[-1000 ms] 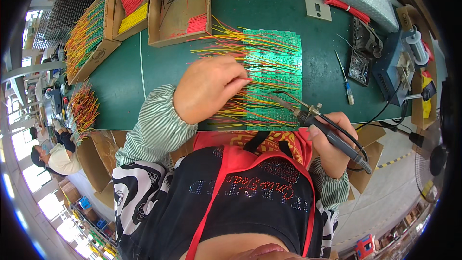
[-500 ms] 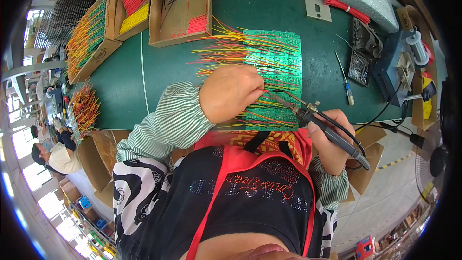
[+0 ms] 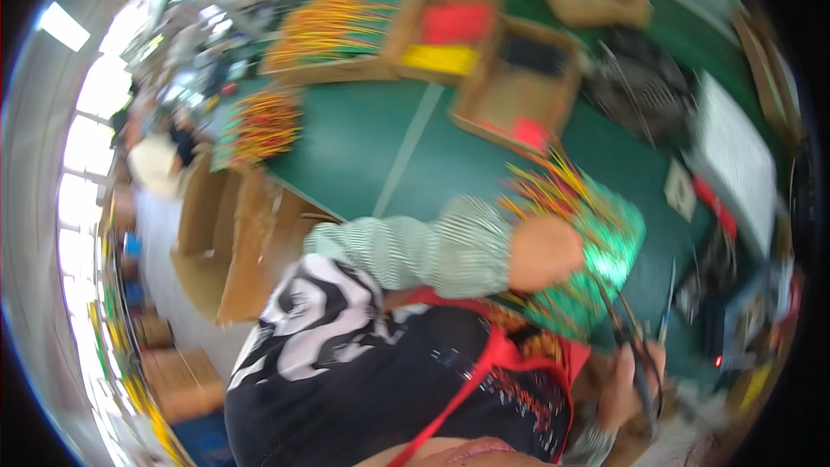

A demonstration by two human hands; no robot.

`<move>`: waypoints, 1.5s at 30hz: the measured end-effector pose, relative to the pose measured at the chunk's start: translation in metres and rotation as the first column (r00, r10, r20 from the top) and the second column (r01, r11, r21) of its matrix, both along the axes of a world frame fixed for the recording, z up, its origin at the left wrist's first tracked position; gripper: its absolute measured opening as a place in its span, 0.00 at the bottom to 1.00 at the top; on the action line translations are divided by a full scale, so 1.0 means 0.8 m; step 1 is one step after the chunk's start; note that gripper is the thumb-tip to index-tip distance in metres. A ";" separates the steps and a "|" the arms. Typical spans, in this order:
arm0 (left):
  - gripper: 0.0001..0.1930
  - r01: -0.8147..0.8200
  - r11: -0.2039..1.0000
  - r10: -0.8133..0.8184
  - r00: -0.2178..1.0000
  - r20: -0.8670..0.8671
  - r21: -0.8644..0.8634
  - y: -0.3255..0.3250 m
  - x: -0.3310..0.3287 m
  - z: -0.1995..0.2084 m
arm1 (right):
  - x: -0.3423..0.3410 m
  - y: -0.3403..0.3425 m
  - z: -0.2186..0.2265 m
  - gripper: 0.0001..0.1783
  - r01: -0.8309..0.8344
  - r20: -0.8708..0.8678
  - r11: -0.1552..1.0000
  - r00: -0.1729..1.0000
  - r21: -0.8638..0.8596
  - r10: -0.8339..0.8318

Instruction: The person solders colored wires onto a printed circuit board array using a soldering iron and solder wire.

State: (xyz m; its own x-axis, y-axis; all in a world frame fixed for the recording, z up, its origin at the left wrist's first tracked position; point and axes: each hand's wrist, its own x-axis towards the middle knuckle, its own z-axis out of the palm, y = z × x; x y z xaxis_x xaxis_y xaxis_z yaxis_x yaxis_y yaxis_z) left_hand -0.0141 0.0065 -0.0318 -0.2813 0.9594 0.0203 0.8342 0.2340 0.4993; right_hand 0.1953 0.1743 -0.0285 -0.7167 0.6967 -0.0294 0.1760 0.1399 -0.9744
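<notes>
The whole view is smeared by motion. My left hand [image 3: 545, 252] is a rounded, closed shape over the green circuit board panel [image 3: 624, 223]; its fingertips and anything in them are blurred. Red and yellow wires [image 3: 553, 186] fan out from the panel's far left side, beyond this hand. To the right of the panel, low in the view, my right hand [image 3: 616, 391] is wrapped round a dark soldering iron [image 3: 642, 374]. The iron's front end points up toward the panel near my left hand. Whether its tip touches the board cannot be made out.
Beyond my left arm stand cardboard trays of wired boards [image 3: 341, 30], red and yellow wires [image 3: 441, 59] and black and red wires [image 3: 510, 104]. Another wired bundle [image 3: 264, 125] lies at the table's left edge. A blue-handled tool [image 3: 666, 320] and a soldering station [image 3: 743, 320] are on the right.
The view has swung left and tilted, so the table contents appear shifted right and rotated. My left hand stays by the panel; my right hand still grips the soldering iron.
</notes>
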 end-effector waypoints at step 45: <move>0.09 -0.363 0.896 0.358 0.931 0.068 0.254 -0.057 -0.023 0.040 | -0.053 -0.034 -0.064 0.20 -0.159 -0.111 0.656 0.930 0.738 0.351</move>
State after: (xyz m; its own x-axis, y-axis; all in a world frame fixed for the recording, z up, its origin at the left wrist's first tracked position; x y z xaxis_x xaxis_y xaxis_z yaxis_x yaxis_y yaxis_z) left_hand -0.0326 -0.0392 -0.0002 -0.6099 0.7540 0.2438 0.7069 0.3786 0.5975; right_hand 0.1529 0.1467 -0.0794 -0.7871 0.2247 0.5745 -0.1825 0.8048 -0.5649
